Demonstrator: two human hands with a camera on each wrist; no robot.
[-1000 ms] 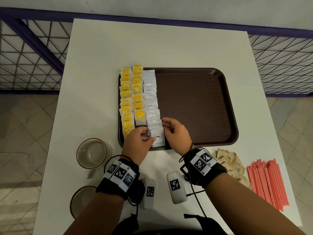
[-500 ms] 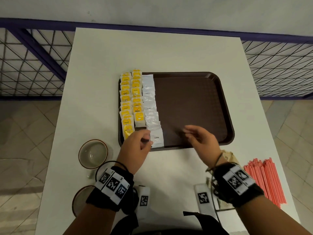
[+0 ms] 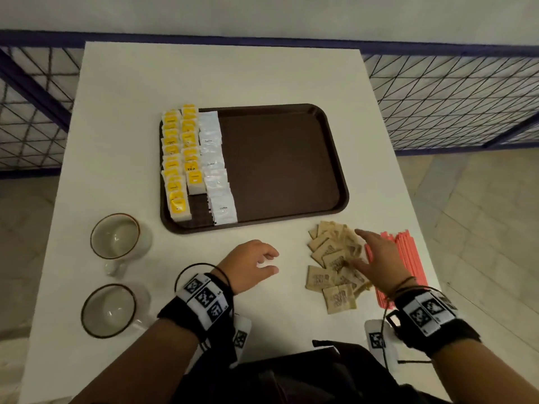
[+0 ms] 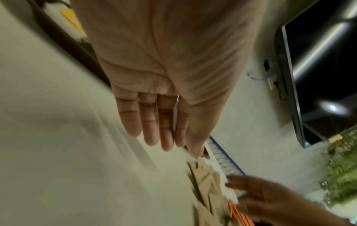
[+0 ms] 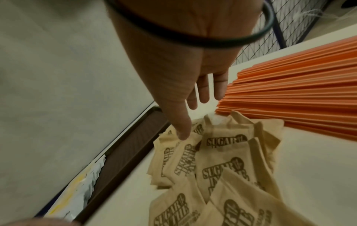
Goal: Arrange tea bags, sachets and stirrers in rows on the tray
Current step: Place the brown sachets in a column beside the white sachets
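Note:
A brown tray (image 3: 291, 158) carries two rows of yellow tea bags (image 3: 180, 158) and one row of white sachets (image 3: 217, 176) along its left side. In front of the tray's right corner lies a loose pile of brown sugar sachets (image 3: 329, 266) (image 5: 222, 165), with orange stirrers (image 3: 408, 258) (image 5: 299, 91) beside it. My right hand (image 3: 376, 255) hovers over that pile, fingers straight and spread, holding nothing (image 5: 199, 107). My left hand (image 3: 253, 266) is above the bare table in front of the tray, fingers relaxed and empty (image 4: 160, 130).
Two empty cups (image 3: 116, 240) (image 3: 109, 310) stand at the front left of the white table (image 3: 116, 126). The table's right edge runs just past the stirrers. A wire fence (image 3: 452, 106) borders the table at the back and sides.
Both hands have left the white sachets at the tray's front. The right hand swung right to the brown sugar pile; the left drew back onto the table.

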